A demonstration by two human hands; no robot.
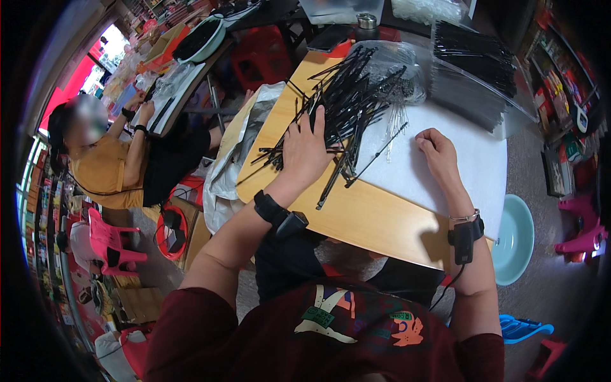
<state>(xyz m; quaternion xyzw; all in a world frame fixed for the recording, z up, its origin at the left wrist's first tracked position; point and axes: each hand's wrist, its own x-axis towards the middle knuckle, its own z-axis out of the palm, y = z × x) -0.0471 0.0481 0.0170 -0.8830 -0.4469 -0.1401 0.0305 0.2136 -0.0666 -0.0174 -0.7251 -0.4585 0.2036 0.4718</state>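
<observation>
My left hand lies on a loose heap of thin black strips, its fingers stretched out over their near ends. Exactly what kind of part the strips are, I cannot tell. To the right, my right hand hovers over or rests on a white sheet, fingers curled in and nothing visible between them. Between the hands, one black strip lies slanted, apart from the heap. Thin clear pieces spill toward me from a clear plastic bag behind the heap.
A clear bag of black strips lies at the far right of the wooden table. A pale blue basin stands beside it at right. At left, a person in a yellow top works at another table. A pink chair stands behind them.
</observation>
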